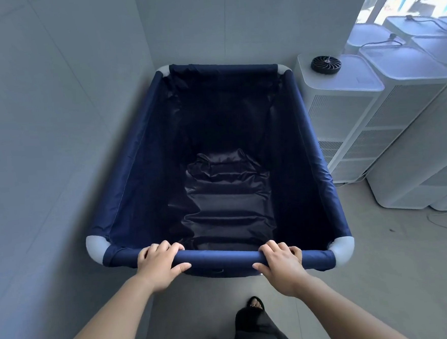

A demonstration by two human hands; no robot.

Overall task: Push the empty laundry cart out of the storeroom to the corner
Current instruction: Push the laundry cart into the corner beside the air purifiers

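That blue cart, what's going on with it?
A person is pushing a navy fabric laundry cart, with the left hand and right hand both wrapped over its near rail. The cart holds nothing but its wrinkled liner. Its far end sits close to the corner where two pale walls meet, with the left wall running alongside. A row of white air purifiers stands just to its right, one with a small black fan on top.
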